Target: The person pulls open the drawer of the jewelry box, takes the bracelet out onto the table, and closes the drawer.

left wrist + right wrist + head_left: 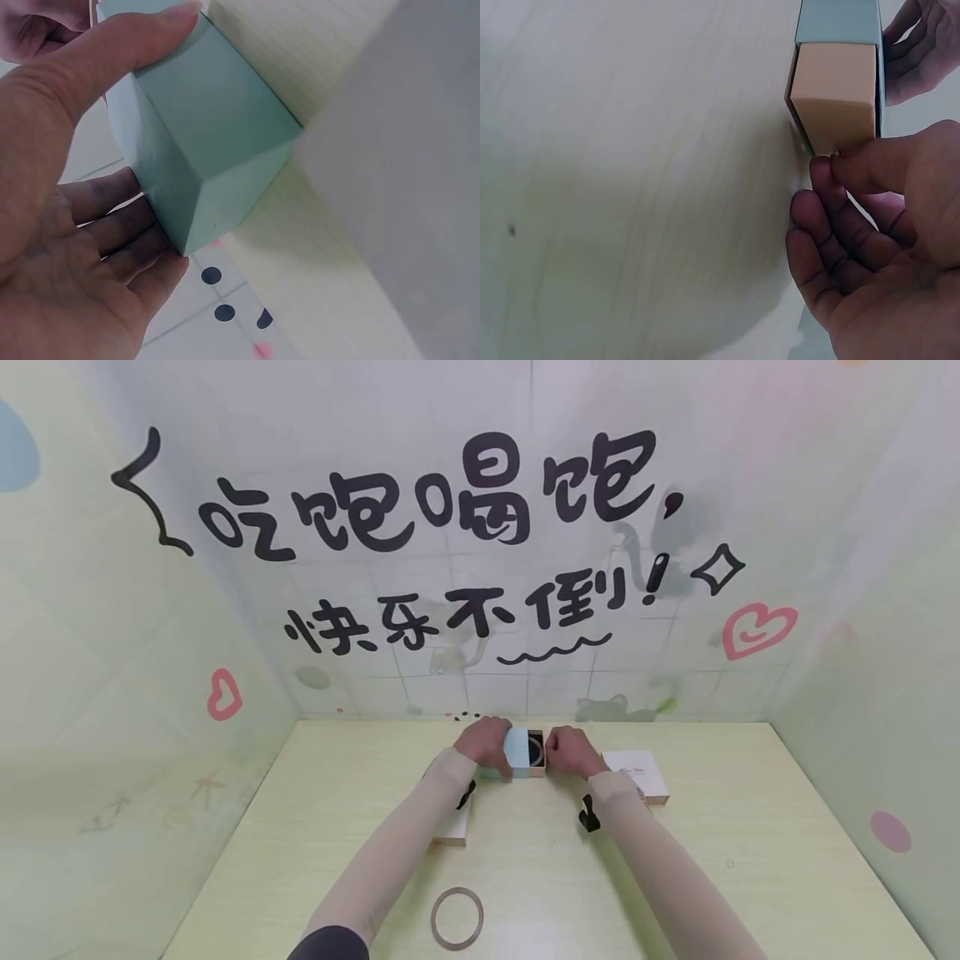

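My left hand (483,743) grips a pale blue-green drawer box (225,120) at the back of the table, thumb on one side and fingers on the other. From the box's right end a tan inner drawer (834,75) sticks partly out. In the head view its dark inside shows a ring-shaped bangle (539,752). At the drawer's end, thumb and forefinger of my right hand (575,752) pinch together on what looks like a tiny pull tab, mostly hidden by the fingertips. The other right fingers are curled.
A white box with pink print (636,768) lies right of my right wrist. Another white box (452,840) is partly covered by my left forearm. Nearer the front, a pale bangle (434,920) lies flat on the table. The printed wall (480,693) stands close behind the hands.
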Demonstrator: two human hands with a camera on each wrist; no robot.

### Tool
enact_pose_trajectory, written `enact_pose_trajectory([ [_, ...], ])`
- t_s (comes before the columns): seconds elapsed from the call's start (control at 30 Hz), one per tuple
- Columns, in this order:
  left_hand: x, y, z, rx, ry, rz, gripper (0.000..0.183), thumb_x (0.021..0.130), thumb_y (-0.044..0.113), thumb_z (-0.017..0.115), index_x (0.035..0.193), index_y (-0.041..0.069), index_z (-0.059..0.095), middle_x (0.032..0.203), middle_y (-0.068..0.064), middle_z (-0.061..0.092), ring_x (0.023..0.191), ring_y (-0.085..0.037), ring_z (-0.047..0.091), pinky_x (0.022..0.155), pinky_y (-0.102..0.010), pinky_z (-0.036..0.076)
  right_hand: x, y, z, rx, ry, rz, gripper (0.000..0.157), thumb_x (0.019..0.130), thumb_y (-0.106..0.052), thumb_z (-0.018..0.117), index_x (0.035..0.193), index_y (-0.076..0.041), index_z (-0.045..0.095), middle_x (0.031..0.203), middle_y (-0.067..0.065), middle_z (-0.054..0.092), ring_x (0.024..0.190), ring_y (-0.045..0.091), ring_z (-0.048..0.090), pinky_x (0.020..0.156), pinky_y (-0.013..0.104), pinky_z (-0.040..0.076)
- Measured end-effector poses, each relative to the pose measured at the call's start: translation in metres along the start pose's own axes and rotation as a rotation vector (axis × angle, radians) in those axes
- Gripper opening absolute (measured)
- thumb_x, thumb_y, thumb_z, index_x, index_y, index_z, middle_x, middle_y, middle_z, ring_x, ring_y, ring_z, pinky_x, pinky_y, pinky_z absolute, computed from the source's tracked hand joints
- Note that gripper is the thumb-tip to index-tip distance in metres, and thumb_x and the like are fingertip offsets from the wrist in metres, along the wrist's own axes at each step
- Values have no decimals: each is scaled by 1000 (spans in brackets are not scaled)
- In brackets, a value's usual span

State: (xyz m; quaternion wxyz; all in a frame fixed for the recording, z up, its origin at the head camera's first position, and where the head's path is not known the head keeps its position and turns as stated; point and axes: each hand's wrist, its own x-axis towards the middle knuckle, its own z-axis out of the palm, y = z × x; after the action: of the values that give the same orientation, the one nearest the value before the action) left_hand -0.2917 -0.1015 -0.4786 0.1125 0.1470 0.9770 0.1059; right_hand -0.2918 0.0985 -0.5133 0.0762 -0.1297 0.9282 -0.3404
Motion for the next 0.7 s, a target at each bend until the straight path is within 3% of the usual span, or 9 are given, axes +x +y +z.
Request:
enact_pose_trajectory([
  [0.7,3,-4,2,4,-10,1,93,66,32,97,145,8,55,129,-9,64,110,-23,57,95,-40,54,4,9,-8,-138,-53,-49,14,93,0,53,82,-6,60,74,5,56,67,17,50,63,27,40],
])
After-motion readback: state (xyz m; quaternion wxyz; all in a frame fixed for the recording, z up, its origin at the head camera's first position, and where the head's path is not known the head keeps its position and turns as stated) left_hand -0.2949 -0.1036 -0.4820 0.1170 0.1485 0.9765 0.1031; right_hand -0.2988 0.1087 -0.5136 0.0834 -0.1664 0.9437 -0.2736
